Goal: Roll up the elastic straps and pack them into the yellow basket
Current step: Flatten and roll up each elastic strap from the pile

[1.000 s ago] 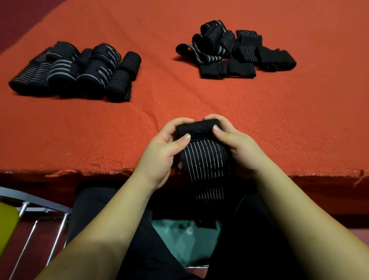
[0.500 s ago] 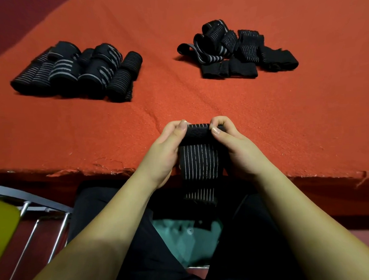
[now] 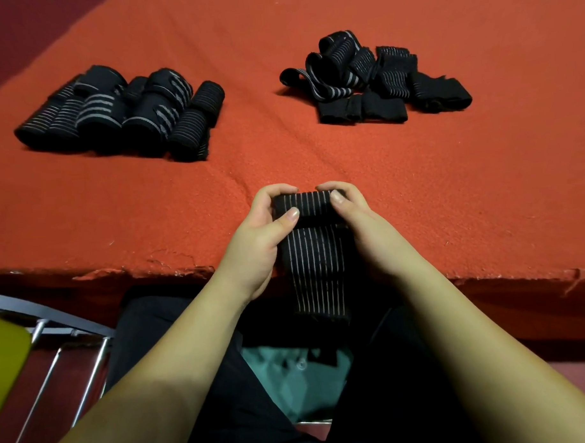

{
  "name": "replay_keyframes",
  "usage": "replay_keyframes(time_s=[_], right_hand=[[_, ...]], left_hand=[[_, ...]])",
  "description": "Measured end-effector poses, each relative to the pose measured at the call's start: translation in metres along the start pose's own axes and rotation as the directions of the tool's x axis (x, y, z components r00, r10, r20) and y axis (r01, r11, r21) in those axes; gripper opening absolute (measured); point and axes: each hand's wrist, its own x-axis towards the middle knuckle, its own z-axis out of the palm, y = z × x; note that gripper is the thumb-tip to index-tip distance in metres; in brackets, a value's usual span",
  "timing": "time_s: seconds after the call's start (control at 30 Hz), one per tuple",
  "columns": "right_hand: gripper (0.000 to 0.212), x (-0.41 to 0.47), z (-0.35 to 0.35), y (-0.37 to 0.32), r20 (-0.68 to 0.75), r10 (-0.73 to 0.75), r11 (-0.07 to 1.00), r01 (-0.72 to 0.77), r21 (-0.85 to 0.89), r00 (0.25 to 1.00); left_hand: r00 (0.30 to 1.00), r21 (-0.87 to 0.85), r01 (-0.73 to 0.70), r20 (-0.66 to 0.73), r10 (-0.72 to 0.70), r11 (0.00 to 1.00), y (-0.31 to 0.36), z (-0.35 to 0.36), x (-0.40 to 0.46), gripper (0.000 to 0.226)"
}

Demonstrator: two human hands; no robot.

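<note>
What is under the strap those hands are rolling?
The strap lies over the orange table edge, its tail hanging over the lap. The surface beneath it is hidden.

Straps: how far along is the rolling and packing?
Done: a pile of rolled straps lies on the far left of the red cloth. In hand: the left hand and right hand are rolling one strap, its tail hanging off the edge. Left: a loose unrolled heap far right. None packed; only a yellow edge shows.

Two hands are seen, left [image 3: 257, 242] and right [image 3: 367, 232], and one strap [image 3: 314, 253] between them. Two heaps are counted: rolled straps [image 3: 121, 114], roughly six, and loose straps [image 3: 379, 79], number unclear.
</note>
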Motion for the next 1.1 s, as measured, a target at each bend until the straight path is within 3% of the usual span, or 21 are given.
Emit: replay_keyframes(time_s=[0.1,0.2,0.4,0.53,0.67,0.83,0.97,1.1], right_hand=[[0.034,0.0,0.001,-0.001,-0.025,-0.003,0.994,0.0,-0.105,1.0],[0.03,0.0,-0.001,-0.001,-0.032,0.023,0.996,-0.026,-0.085,0.999],[0.015,0.004,-0.001,-0.004,0.006,0.064,0.989,-0.064,0.135,0.998],[0.016,0.005,-0.001,-0.003,0.033,0.044,0.953,-0.052,0.297,0.998],[0.022,0.006,-0.001,-0.002,0.044,0.056,0.934,-0.068,0.351,0.997],[0.031,0.005,-0.005,-0.002,0.07,0.066,0.912,-0.088,0.401,0.995],[0.028,0.005,-0.006,0.0,0.04,0.044,0.944,-0.055,0.325,0.998],[0.023,0.002,-0.005,0.0,0.049,0.022,0.947,-0.037,0.318,0.999]], left_hand=[[0.999,0.057,-0.049,0.019,0.048,0.997,-0.004,-0.001,-0.001,0.027],[0.997,0.121,-0.081,0.03,0.078,0.989,-0.005,-0.001,-0.001,0.03],[0.996,0.115,-0.09,0.003,0.09,0.989,-0.003,0.002,-0.002,0.036],[1.0,0.079,0.013,-0.004,-0.012,0.997,0.001,0.003,-0.001,0.047],[0.992,0.108,0.126,0.01,-0.128,0.986,0.008,0.002,0.003,0.031],[0.986,0.263,0.149,0.038,-0.165,0.953,0.009,0.008,0.001,0.028],[0.994,0.377,0.103,0.004,-0.114,0.92,0.004,0.01,0.005,0.03],[0.996,0.346,0.083,-0.036,-0.076,0.934,0.001,0.009,0.003,0.009]])
